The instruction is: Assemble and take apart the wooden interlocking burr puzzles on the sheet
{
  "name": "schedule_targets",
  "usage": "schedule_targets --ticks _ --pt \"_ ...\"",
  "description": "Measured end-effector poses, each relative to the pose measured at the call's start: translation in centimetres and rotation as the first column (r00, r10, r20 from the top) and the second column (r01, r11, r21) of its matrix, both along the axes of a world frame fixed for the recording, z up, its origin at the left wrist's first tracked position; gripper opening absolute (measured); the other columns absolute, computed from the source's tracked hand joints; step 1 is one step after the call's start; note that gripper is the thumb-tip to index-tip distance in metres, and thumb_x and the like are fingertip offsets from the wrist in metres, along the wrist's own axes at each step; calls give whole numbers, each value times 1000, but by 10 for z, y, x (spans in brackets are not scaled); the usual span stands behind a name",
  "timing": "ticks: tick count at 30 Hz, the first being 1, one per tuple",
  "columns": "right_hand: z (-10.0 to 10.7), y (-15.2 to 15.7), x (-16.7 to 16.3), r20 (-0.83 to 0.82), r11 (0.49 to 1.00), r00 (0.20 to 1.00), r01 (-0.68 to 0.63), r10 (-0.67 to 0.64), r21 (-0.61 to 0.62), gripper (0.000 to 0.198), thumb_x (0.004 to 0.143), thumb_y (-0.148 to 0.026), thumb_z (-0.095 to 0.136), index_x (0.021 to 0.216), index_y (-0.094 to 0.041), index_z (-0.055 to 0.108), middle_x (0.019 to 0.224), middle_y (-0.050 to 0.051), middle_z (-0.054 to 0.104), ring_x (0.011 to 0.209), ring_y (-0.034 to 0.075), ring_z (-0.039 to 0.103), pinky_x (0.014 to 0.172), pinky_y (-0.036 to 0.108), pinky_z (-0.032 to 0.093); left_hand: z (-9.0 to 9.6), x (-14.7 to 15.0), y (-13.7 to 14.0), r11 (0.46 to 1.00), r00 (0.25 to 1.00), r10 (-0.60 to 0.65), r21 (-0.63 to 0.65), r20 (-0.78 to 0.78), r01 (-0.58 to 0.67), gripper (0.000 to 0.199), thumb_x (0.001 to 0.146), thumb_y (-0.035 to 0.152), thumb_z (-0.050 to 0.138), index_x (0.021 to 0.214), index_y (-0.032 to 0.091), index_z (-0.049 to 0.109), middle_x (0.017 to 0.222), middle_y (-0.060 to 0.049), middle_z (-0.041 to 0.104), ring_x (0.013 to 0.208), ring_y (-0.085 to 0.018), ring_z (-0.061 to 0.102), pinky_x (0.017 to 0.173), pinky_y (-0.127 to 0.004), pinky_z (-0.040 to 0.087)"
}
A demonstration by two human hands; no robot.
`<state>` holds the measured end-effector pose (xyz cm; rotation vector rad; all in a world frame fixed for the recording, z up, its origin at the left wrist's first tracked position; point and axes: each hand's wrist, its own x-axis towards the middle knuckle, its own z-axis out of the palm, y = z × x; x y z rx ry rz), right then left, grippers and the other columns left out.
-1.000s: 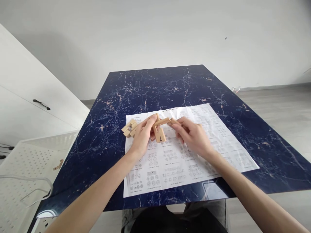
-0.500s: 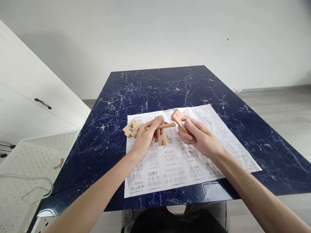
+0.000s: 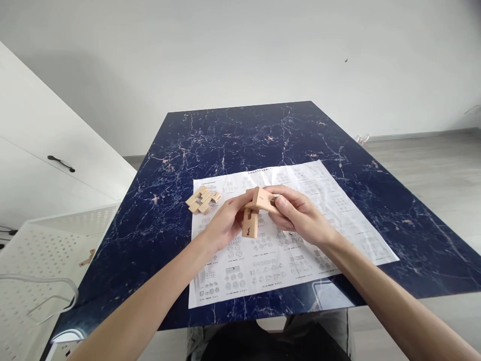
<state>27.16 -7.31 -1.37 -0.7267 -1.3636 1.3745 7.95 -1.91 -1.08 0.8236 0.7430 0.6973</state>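
From here, left hand (image 3: 225,219) fingers clamp a marked wooden block (image 3: 250,228), right hand (image 3: 302,210) fingers a notched wooden block (image 3: 264,199), over the printed sheet (image 3: 330,240); probably light, rigid, smooth: pinch flat faces.

Right hand (image 3: 302,214) nearer left, wooden pieces (image 3: 264,199) overlapping

Perhaps a home, though little shows: white cabinet (image 3: 56,115) with black handle (image 3: 61,164), marbled table (image 3: 240,140), plain wall (image 3: 240,50), grey floor (image 3: 432,165).

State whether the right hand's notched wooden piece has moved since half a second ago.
Yes: against the printed sheet, the notched wooden piece moved left, towards the left hand.
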Motion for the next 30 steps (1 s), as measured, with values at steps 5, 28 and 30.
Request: schedule_targets --ticks 5,28,30 --pt "5 -1 -5 -56 998 998 -38 35 -56 34 113 -55 52 132 -29 62 65 -10 29 52 12 21 46 26 24 1 0 0 998 997 -27 -47 72 31 37 85 52 87 78 19 73 72 0 60 63 -14 52 60 -28 44" --pt "2 -3 -12 -32 987 996 -82 78 -140 30 112 -49 54 124 -32 33 69 -11 44 54 12 33 51 26 29 4 3 -2 999 1000 29 -29 -7 -29 36 89 54 80 84 21 67 70 0 64 59 -14 57 57 -27 42" --pt "0 -3 -14 -12 987 996 -85 84 -134 31 111 -48 55 122 -31 32 70 -11 44 55 12 34 51 26 31 2 3 -3 1000 1000 27 -14 -8 -27 41 89 61 78 84 22 66 70 1 64 59 -16 58 58 -28 43"
